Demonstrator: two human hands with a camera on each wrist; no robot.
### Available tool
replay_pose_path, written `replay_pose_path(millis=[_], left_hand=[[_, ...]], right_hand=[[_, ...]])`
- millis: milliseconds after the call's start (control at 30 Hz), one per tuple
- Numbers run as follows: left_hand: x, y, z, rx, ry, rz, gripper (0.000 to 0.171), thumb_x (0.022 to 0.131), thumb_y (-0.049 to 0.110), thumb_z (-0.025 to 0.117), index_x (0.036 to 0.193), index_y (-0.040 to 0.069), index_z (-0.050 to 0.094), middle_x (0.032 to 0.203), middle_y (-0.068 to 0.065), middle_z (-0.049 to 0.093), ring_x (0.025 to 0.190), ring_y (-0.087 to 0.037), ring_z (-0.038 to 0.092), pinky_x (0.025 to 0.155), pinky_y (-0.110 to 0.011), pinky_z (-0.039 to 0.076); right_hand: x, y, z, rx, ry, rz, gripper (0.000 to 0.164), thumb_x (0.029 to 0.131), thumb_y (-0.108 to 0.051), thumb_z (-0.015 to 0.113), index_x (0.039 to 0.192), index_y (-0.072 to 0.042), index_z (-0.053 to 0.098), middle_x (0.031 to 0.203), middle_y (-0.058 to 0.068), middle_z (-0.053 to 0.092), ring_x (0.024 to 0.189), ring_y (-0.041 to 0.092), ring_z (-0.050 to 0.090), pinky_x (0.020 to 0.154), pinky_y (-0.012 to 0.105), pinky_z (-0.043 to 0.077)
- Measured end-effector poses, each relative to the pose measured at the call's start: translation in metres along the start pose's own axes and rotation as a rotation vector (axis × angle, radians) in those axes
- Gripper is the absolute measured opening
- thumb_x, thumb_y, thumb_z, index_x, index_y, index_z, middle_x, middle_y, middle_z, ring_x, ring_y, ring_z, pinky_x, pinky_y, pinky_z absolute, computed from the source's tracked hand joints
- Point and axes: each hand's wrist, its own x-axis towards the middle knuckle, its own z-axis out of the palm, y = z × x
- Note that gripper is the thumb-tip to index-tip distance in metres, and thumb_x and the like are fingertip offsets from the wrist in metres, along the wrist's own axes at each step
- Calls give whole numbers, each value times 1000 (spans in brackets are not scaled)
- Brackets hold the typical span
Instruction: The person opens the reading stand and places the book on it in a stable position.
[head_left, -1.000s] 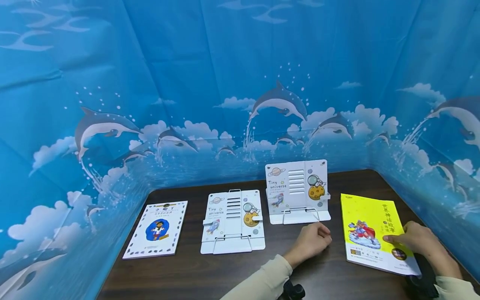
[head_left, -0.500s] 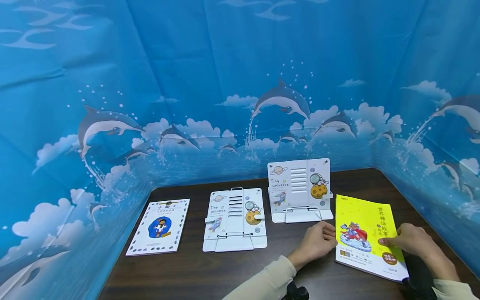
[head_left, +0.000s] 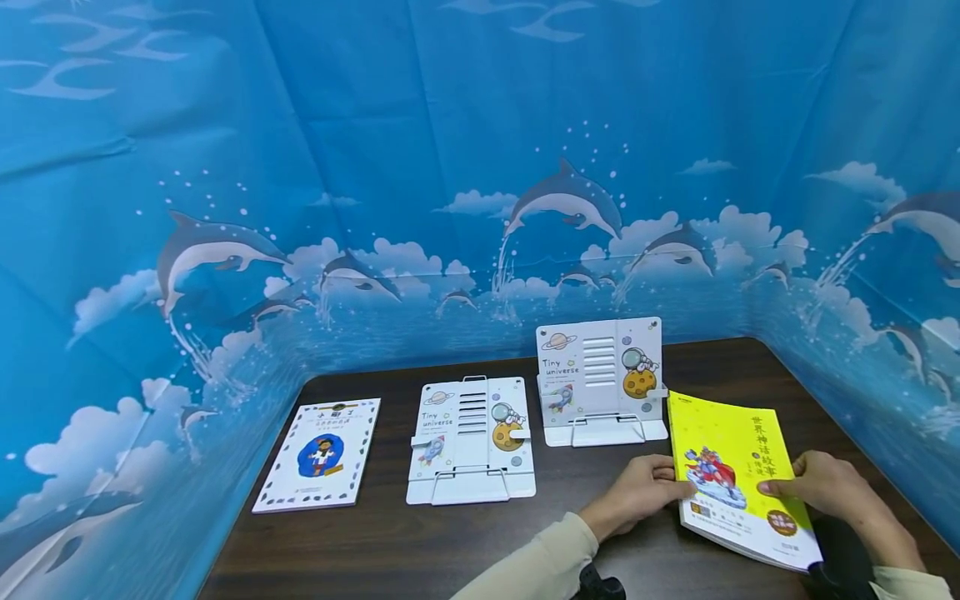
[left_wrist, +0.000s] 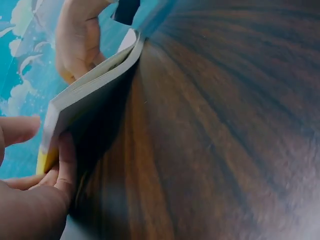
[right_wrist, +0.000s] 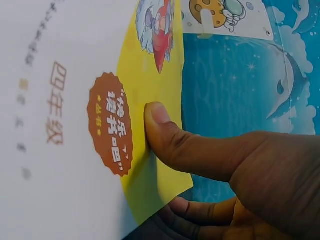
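A yellow-and-white paperback book (head_left: 731, 467) is at the right of the table in the head view, its near edge raised in the left wrist view. My right hand (head_left: 840, 492) grips its right side, thumb (right_wrist: 162, 120) on the front cover and fingers curled behind. At the opposite edge is my left hand (head_left: 637, 492), its thumb over the cover side and its fingers (left_wrist: 66, 160) against the dark underside. The pages bow a little between the hands (left_wrist: 95, 82).
Two white "Tiny universe" book stands, one lying flatter (head_left: 471, 442) and one propped upright (head_left: 600, 379), stand left of the yellow book. A white book (head_left: 318, 454) lies at the far left of the dark wooden table (head_left: 360, 550). Blue dolphin-print cloth (head_left: 420, 167) surrounds the table.
The yellow book has shifted left with my right hand. My left hand has moved right to the book's left edge and brought its thumb over the cover.
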Motion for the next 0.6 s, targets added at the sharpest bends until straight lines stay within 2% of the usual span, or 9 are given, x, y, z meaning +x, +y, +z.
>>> replay_pose_path(millis=[167, 333, 500, 600], left_hand=[[1, -1, 3, 35, -37, 3, 37, 82, 6, 75, 111, 15, 53, 92, 5, 71, 75, -2, 60, 67, -20, 51], [0, -1, 4, 78, -38, 17, 42, 80, 0, 73, 110, 17, 49, 97, 6, 72, 76, -1, 59, 72, -18, 50], [0, -6, 6, 34, -25, 28, 45, 80, -5, 72, 110, 17, 47, 100, 6, 71, 73, -4, 62, 72, -19, 53], [-1, -8, 6, -23, -48, 40, 46, 80, -7, 69, 112, 17, 46, 101, 7, 68, 74, -7, 65, 71, -21, 55]], right_hand=[[-1, 0, 0, 24, 2, 9, 83, 59, -64, 83, 87, 10, 57, 69, 13, 52, 64, 21, 52, 57, 28, 43], [-4, -2, 0, 28, 2, 19, 83, 59, -64, 83, 87, 10, 56, 71, 13, 52, 66, 21, 53, 58, 29, 43], [-4, -1, 3, 26, -2, 24, 86, 61, -66, 81, 90, 10, 53, 74, 15, 53, 69, 23, 53, 59, 30, 43], [-5, 1, 4, 38, -5, 16, 91, 59, -69, 80, 92, 11, 51, 74, 15, 54, 69, 23, 52, 60, 30, 43]])
